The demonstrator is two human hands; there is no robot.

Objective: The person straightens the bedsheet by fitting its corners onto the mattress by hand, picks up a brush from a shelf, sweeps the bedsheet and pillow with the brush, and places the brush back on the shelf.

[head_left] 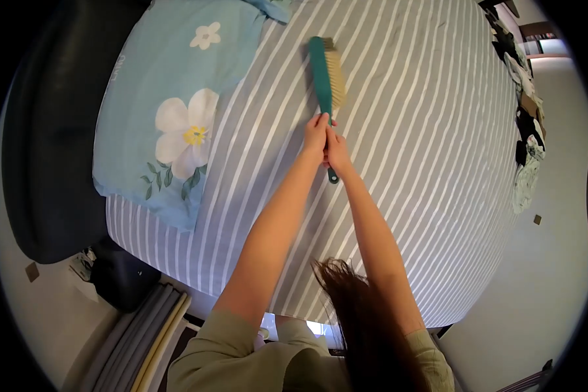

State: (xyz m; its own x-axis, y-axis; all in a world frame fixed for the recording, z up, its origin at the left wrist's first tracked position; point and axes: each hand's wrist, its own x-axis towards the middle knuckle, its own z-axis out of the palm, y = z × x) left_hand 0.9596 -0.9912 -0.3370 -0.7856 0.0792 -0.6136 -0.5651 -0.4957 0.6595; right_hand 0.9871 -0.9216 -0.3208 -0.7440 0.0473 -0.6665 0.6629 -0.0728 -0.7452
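Both my arms stretch forward over a bed covered with a grey and white striped sheet (405, 130). A green-handled bed brush (321, 75) with pale bristles lies above the sheet, its bristles facing right. My left hand (315, 136) is closed round the brush handle near the base of the head. Just right of it, my right hand (336, 149) is wrapped round the same handle, the two hands touching. The handle's end sticks out below them. I cannot tell whether the bristles touch the sheet.
A blue pillow (130, 117) with white flowers lies at the bed's left, beside a dark headboard (52, 130). Clothes (526, 176) are piled along the far right edge. Grey folded panels (127, 346) stand at lower left. Long hair (372, 326) hangs into view.
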